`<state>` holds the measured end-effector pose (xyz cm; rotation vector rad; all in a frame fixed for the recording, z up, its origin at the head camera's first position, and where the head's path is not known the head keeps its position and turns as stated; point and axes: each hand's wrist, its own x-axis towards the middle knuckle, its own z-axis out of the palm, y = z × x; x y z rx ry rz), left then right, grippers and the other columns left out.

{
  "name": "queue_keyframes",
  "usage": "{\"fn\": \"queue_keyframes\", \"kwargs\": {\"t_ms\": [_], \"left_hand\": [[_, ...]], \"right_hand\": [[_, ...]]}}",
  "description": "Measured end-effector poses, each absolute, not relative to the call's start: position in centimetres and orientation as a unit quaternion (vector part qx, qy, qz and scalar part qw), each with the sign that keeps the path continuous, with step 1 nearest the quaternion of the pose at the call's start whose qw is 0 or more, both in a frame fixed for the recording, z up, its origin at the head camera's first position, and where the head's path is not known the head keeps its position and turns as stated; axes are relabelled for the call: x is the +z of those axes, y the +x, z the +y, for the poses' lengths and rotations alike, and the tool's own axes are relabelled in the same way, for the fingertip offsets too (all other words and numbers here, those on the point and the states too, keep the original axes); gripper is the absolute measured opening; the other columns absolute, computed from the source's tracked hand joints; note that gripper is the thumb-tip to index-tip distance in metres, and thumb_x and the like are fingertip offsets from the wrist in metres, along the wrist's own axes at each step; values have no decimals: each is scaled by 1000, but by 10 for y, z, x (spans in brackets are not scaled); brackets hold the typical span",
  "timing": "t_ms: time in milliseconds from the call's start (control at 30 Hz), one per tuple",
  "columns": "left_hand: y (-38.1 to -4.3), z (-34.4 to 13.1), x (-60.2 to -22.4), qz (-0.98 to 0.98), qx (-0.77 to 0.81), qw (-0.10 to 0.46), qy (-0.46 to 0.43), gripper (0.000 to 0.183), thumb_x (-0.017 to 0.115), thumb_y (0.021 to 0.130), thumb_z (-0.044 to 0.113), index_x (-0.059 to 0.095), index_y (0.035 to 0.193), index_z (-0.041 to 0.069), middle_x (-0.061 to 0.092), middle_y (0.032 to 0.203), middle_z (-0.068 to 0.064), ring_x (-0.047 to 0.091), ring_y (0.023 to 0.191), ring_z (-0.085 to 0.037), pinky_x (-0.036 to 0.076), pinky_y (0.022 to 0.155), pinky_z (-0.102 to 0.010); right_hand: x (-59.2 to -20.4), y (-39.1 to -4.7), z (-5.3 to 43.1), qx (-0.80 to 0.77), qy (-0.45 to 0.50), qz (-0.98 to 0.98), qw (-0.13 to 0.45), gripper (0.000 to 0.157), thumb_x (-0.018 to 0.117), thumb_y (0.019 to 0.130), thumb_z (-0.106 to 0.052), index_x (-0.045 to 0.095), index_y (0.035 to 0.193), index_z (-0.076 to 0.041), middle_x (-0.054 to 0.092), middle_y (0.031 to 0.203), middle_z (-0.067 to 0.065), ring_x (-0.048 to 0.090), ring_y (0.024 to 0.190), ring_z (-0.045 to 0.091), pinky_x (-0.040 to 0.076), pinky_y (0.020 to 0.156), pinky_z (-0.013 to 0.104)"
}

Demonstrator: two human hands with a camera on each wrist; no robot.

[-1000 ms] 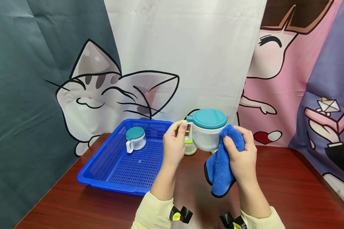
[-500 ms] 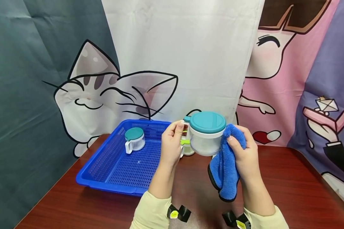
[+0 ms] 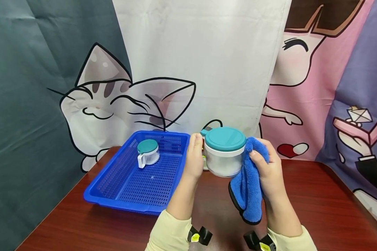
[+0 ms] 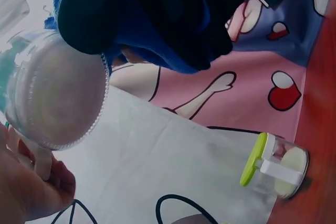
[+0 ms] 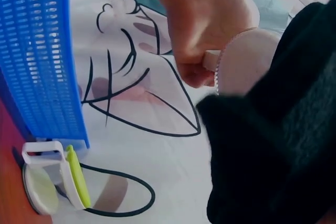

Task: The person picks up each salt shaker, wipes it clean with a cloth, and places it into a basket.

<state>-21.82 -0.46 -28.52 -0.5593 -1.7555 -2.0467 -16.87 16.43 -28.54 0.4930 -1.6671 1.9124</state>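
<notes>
A clear seasoning jar (image 3: 224, 162) with a teal lid is held up over the table, about level. My left hand (image 3: 193, 157) grips its white handle on the left side; in the left wrist view the curled fingers (image 4: 63, 182) show round the handle (image 4: 41, 162). My right hand (image 3: 268, 169) holds a blue cloth (image 3: 247, 184) with a black edge, and the bunched cloth lies against the jar's right side. In the right wrist view the dark cloth (image 5: 268, 145) covers much of the jar.
A blue plastic basket (image 3: 94, 195) stands on the red-brown table (image 3: 317, 202) at the left, with another teal-lidded jar (image 3: 150, 157) inside. Behind the held jar stands a green-lidded jar (image 4: 275, 166). A printed cloth backdrop (image 3: 207, 62) hangs behind.
The held jar has come down a little and slightly left. My left hand has turned on the handle, its back now more toward the view. The cloth has also sunk slightly.
</notes>
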Motion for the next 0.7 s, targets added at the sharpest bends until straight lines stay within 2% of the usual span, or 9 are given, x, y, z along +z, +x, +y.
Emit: {"fn": "queue_keyframes", "kwargs": {"t_ms": [100, 167, 233, 300, 400, 500, 700], "left_hand": [[-215, -6, -284, -633, -726, 146, -226, 22, 27, 102, 16, 39, 92, 1, 37, 82, -4, 37, 82, -14, 30, 74, -28], [-211, -7, -283, -612, -746, 79, -251, 15, 29, 102, 15, 36, 96, 3, 40, 90, -4, 39, 89, -13, 32, 75, -27], [-207, -6, -282, -589, -763, 14, -266, 9, 32, 101, 14, 33, 98, 6, 39, 92, -2, 38, 85, -11, 31, 70, -23], [-203, -5, -280, -585, -762, -13, -276, 6, 35, 100, 11, 32, 96, 8, 37, 89, 0, 37, 78, -9, 28, 64, -21], [-197, 0, -277, -585, -763, -8, -276, 11, 40, 99, 9, 31, 92, 10, 34, 84, 0, 34, 76, -10, 27, 65, -21], [-191, 6, -274, -580, -769, 18, -268, 14, 43, 97, 6, 32, 89, 9, 36, 86, 0, 38, 87, -10, 29, 74, -24], [-188, 15, -274, -567, -785, 61, -242, 21, 46, 96, 4, 30, 83, 10, 36, 82, -1, 39, 83, -11, 29, 73, -25]], "right_hand": [[-286, -171, 167, 714, 177, -604, 306, 24, 50, 88, -1, 61, 107, -11, 59, 95, 4, 52, 81, 16, 45, 67, 22], [-287, -174, 170, 721, 173, -584, 331, 24, 50, 88, 0, 62, 107, -8, 60, 95, 4, 53, 82, 16, 45, 67, 21], [-289, -177, 173, 726, 167, -562, 359, 24, 50, 88, 0, 61, 108, -6, 61, 97, 5, 54, 84, 16, 45, 68, 21], [-289, -179, 173, 725, 145, -549, 390, 23, 49, 88, -1, 61, 108, -5, 60, 98, 5, 53, 85, 16, 44, 69, 21], [-291, -180, 168, 718, 109, -537, 429, 23, 50, 88, -3, 60, 108, -4, 59, 98, 7, 53, 86, 18, 42, 70, 23], [-292, -179, 159, 700, 83, -532, 469, 24, 50, 88, -5, 58, 110, -4, 59, 100, 9, 53, 87, 19, 42, 73, 25], [-295, -176, 141, 658, 75, -535, 524, 28, 52, 87, -8, 53, 113, 2, 53, 110, 7, 52, 94, 20, 40, 77, 25]]}}
